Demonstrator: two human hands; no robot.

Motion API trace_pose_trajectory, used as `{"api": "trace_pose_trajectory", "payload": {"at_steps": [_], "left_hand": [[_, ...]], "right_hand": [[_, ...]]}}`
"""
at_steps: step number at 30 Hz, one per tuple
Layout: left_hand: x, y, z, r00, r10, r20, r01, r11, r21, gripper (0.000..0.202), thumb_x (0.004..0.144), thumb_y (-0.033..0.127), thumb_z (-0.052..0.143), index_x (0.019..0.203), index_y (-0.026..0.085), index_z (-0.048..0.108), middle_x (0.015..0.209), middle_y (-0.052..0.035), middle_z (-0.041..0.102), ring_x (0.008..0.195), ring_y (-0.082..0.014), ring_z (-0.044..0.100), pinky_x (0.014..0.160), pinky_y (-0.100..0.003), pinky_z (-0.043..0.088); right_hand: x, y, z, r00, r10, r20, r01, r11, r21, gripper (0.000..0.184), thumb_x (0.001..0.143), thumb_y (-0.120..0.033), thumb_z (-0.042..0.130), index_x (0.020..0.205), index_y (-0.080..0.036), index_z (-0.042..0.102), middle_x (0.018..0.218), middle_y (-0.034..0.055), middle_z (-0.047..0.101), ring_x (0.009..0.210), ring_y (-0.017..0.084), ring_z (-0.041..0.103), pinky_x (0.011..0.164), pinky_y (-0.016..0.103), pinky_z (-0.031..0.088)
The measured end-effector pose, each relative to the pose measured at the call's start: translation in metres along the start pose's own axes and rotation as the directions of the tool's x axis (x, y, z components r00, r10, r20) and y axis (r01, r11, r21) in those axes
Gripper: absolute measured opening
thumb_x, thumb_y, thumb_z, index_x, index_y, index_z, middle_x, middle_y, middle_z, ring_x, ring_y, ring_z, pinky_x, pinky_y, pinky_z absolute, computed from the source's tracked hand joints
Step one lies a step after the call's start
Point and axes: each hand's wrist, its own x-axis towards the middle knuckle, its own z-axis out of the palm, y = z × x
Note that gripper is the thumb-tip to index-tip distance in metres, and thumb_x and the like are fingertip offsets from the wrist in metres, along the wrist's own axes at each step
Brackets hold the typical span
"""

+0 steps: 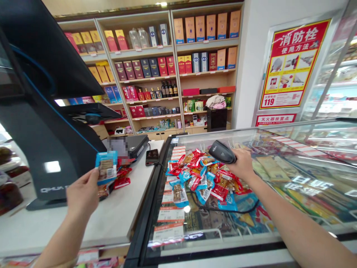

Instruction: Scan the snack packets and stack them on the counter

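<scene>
In my left hand (82, 193), thumb and fingers pinch the edge of a blue snack packet (106, 168) with a clear window and a barcode label. It is held up over the white counter, in front of a few red packets (122, 177). My right hand (242, 163) grips a black handheld barcode scanner (222, 152), its head pointing left. Beneath the scanner, a heap of small red and blue snack packets (206, 178) lies on the glass lid of a freezer. The scanner's dark cable (223, 210) loops around the heap's near side.
A black checkout terminal (55, 149) stands on the white counter (119, 219) at left. A black phone-sized device (152, 156) lies by the counter's right edge. The glass-topped freezer (200, 242) fills the right side. Shelves of boxed bottles (158, 67) line the back wall.
</scene>
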Motion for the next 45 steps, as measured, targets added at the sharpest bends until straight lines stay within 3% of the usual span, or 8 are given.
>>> {"api": "trace_pose_trajectory", "payload": {"at_steps": [1,3,7,16,21,33,40,45], "left_hand": [[-0.008,0.006,0.017,0.987,-0.157,-0.041,0.151,0.980,-0.128,0.006,0.081,0.024,0.064,0.078,0.019,0.064,0.062,0.0026,0.062,0.065,-0.0176,0.062,0.069,-0.036,0.062],[-0.024,0.016,0.051,0.939,-0.330,0.095,0.342,0.881,-0.327,0.007,0.084,0.012,0.060,0.079,0.015,0.063,0.072,-0.0003,0.067,0.065,-0.0127,0.063,0.061,-0.025,0.060],[-0.053,0.028,0.110,0.853,-0.429,0.299,0.522,0.714,-0.466,0.016,0.086,0.003,0.054,0.080,0.013,0.065,0.077,-0.0051,0.070,0.070,-0.0122,0.068,0.064,-0.022,0.060],[-0.103,0.008,0.195,0.913,-0.144,0.381,0.274,0.910,-0.312,0.020,0.080,0.029,0.067,0.088,0.014,0.077,0.082,-0.0035,0.076,0.083,-0.0206,0.073,0.077,-0.035,0.061],[-0.114,-0.002,0.208,0.929,-0.050,0.367,0.163,0.945,-0.285,0.026,0.077,0.033,0.067,0.089,0.014,0.079,0.082,-0.0035,0.077,0.084,-0.0220,0.072,0.083,-0.037,0.058],[-0.116,-0.012,0.212,0.889,-0.045,0.456,0.197,0.936,-0.292,0.031,0.079,0.038,0.066,0.095,0.014,0.079,0.084,-0.0053,0.077,0.085,-0.0235,0.072,0.080,-0.038,0.059],[-0.123,-0.011,0.235,0.773,0.126,0.622,-0.132,0.991,-0.037,0.033,0.082,0.032,0.059,0.103,0.015,0.078,0.103,-0.0102,0.078,0.104,-0.0287,0.070,0.098,-0.046,0.054],[-0.108,-0.014,0.208,0.733,0.276,0.622,-0.412,0.908,0.082,0.042,0.080,0.030,0.062,0.118,0.017,0.073,0.128,-0.0136,0.070,0.126,-0.0298,0.061,0.115,-0.047,0.042]], "right_hand": [[0.000,-0.003,-0.001,1.000,-0.010,0.001,0.010,1.000,0.010,0.030,0.071,-0.041,0.065,0.090,-0.021,0.075,0.086,0.0108,0.076,0.086,0.029,0.065,0.079,0.038,0.041],[0.001,-0.008,-0.004,0.999,-0.037,-0.001,0.037,0.999,0.030,0.030,0.071,-0.041,0.066,0.090,-0.021,0.075,0.088,0.0104,0.077,0.088,0.029,0.064,0.081,0.038,0.040],[0.002,-0.019,-0.009,0.995,-0.100,0.023,0.098,0.992,0.080,0.031,0.070,-0.042,0.069,0.092,-0.021,0.075,0.090,0.0095,0.076,0.090,0.027,0.062,0.084,0.038,0.038],[0.006,-0.039,-0.021,0.957,-0.223,0.187,0.205,0.972,0.114,0.032,0.068,-0.037,0.070,0.096,-0.023,0.075,0.089,0.0061,0.076,0.092,0.026,0.058,0.088,0.040,0.031],[0.007,-0.043,-0.023,0.940,-0.224,0.256,0.201,0.973,0.114,0.033,0.066,-0.036,0.071,0.096,-0.024,0.075,0.089,0.0053,0.076,0.093,0.025,0.058,0.090,0.042,0.028],[0.008,-0.042,-0.024,0.944,-0.205,0.260,0.187,0.978,0.093,0.033,0.066,-0.035,0.072,0.096,-0.023,0.075,0.091,0.0059,0.076,0.093,0.025,0.058,0.089,0.041,0.029],[0.005,-0.029,-0.017,0.976,-0.143,0.165,0.136,0.989,0.052,0.031,0.068,-0.040,0.072,0.094,-0.022,0.076,0.094,0.0085,0.076,0.093,0.027,0.059,0.087,0.040,0.032],[0.004,-0.024,-0.015,0.982,-0.128,0.136,0.124,0.992,0.033,0.029,0.068,-0.035,0.070,0.094,-0.022,0.076,0.091,0.0079,0.076,0.092,0.027,0.060,0.087,0.040,0.033]]}}
